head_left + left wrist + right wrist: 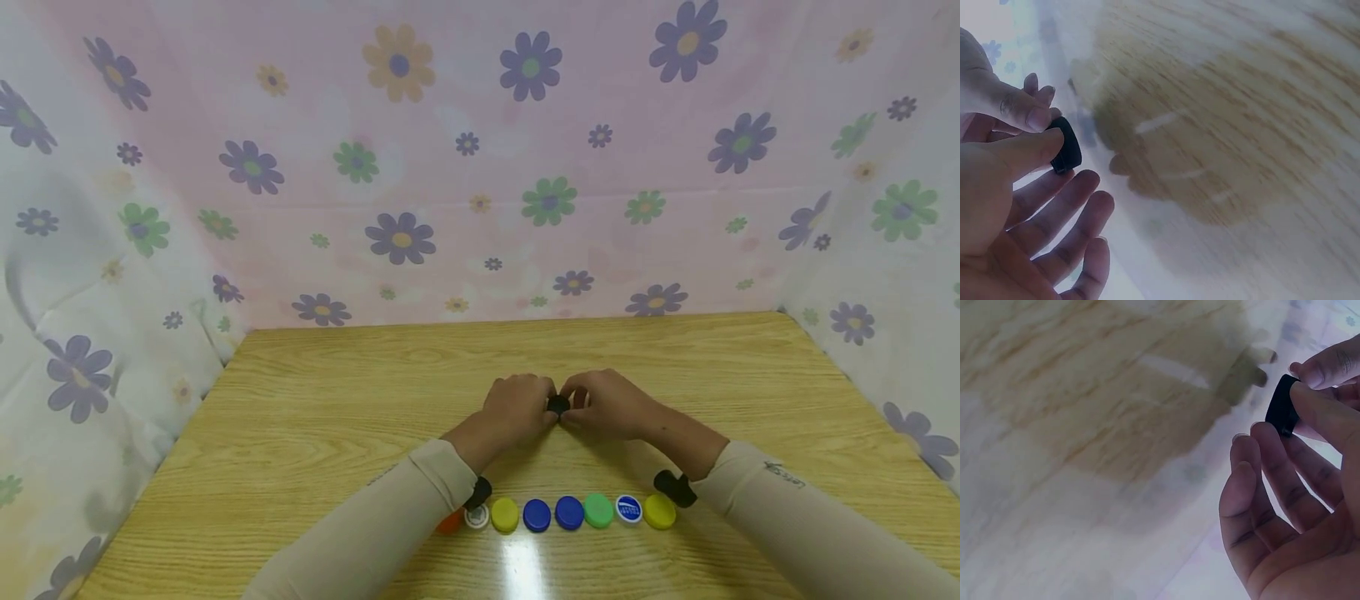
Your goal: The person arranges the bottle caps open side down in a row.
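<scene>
A small black bottle cap (558, 406) is held above the table between both hands. My left hand (519, 407) pinches its left side with thumb and index finger, the other fingers spread below, as the left wrist view shows around the black cap (1067, 147). From the other side my right hand (611, 406) pinches the same cap (1282, 406) between thumb and fingers. Nearer to me lies a row of caps: an orange cap (449, 522) partly hidden by the left sleeve, a white cap (477, 515), a yellow cap (505, 515) and several more.
To the right, the row continues with two blue caps (569, 512), a green cap (598, 510), a blue-and-white cap (628, 508) and another yellow cap (660, 511). The wooden table (337, 375) is bordered by a flowered cloth (450, 167) behind and at both sides.
</scene>
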`<state>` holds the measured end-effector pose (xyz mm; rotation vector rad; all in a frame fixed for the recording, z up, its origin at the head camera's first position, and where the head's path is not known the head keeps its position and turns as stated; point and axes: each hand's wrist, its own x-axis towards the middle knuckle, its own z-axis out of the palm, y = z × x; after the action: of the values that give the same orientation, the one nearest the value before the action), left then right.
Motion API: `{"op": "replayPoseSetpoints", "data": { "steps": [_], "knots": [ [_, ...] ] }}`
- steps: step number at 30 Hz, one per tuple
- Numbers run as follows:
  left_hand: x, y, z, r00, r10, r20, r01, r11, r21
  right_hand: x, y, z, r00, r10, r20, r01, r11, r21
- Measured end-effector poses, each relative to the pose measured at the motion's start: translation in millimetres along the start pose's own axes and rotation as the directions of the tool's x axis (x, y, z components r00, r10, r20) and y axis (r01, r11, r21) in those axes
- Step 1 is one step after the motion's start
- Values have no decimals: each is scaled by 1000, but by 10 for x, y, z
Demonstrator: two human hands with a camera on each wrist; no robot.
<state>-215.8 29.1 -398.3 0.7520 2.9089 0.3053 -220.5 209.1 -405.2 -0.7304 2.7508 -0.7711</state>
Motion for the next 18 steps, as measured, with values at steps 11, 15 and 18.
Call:
{"op": "replayPoseSetpoints", "data": {
  "steps": [11, 15, 18],
  "knots": [
    [-6, -45, -53, 1000, 7, 15, -4, 976, -219, -76, -39, -128, 1000, 4, -20, -3, 998, 55],
    [-29, -83, -73, 999, 36, 29, -24, 946, -323, -112, -32, -141, 1000, 15, -16, -13, 995, 97],
    [-41, -98, -78, 999, 52, 16, -42, 931, -363, -140, -22, -140, 1000, 12, -14, -10, 988, 156]
  ]
}}
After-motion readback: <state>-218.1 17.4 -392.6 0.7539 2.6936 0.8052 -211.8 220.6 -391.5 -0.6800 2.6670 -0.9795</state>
